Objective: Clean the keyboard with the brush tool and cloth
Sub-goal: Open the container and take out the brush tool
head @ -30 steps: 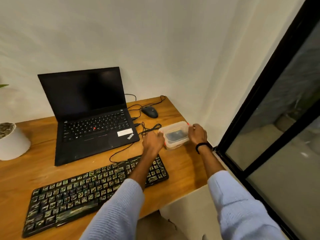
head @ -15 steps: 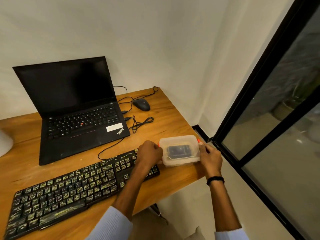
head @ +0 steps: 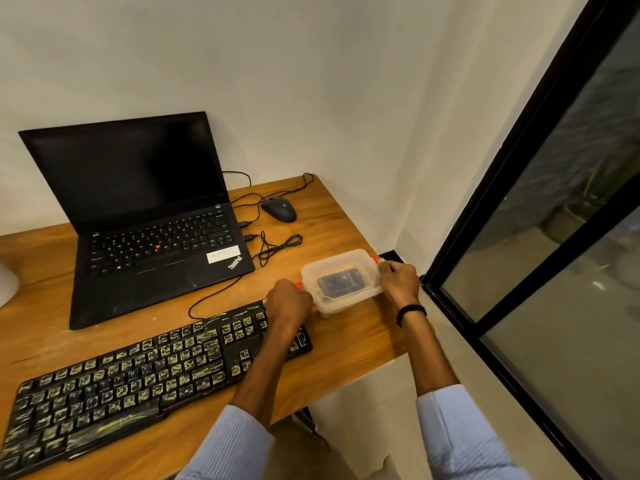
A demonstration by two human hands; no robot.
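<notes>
While the translucent plastic box point(head: 341, 282) is held at both ends, the step in hand is judged to be its opening, so that the cleaning tools can be reached. The box is found near the right edge of the desk point(head: 349, 344), just beyond the right end of the keyboard point(head: 138, 375), which lies along the front edge and is smeared yellowish on nearly every key. A dark object is seen through the lid; whether it is the brush tool or the cloth cannot be told.

For a clean opening, the box should be kept level and low over the wood, and the orange clips point(head: 374, 259) at its ends released one at a time, so that nothing is tipped over the right edge.

The left hand point(head: 289, 301) is reached across the keyboard's right end, its fingers curled tight against the box's left end. The right hand point(head: 398, 280), with a dark band at the wrist, is closed on the right end beside the clip. Both forearms are stretched forward and bared below pale sleeves.
</notes>
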